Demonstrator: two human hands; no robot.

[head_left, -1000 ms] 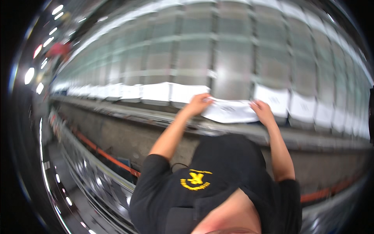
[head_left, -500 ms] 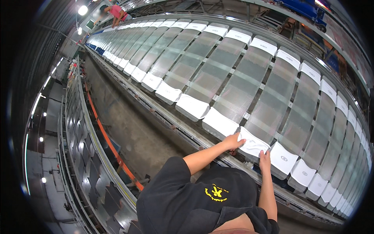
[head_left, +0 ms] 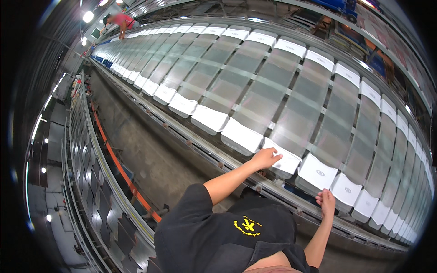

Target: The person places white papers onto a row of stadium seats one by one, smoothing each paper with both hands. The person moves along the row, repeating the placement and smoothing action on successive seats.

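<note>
My left hand (head_left: pixel 266 159) rests on the left part of a white cloth piece (head_left: pixel 287 161), its thumb held away from the fingers. That piece lies over the near end of a long grey board (head_left: pixel 295 119) and looks mostly smooth. My right hand (head_left: pixel 326 202) is off the cloth, in front of the neighbouring white piece (head_left: pixel 317 173), which bears a small grey oval print. Its fingers are loosely bent and nothing shows in them. The piece under my left hand has a faint mark, partly covered by the fingers.
Similar boards run in a long row, with white pieces (head_left: pixel 290 47) on their far ends too. A metal rail (head_left: pixel 218 160) edges the row beside my body. An orange strip (head_left: pixel 119 164) follows another rack on the left. A person in pink (head_left: pixel 123 20) bends over the row's far end.
My right hand has let go of the cloth piece and moved right and toward me. My left hand has shifted onto the cloth, which looks flatter than when both hands held it wrinkled.
</note>
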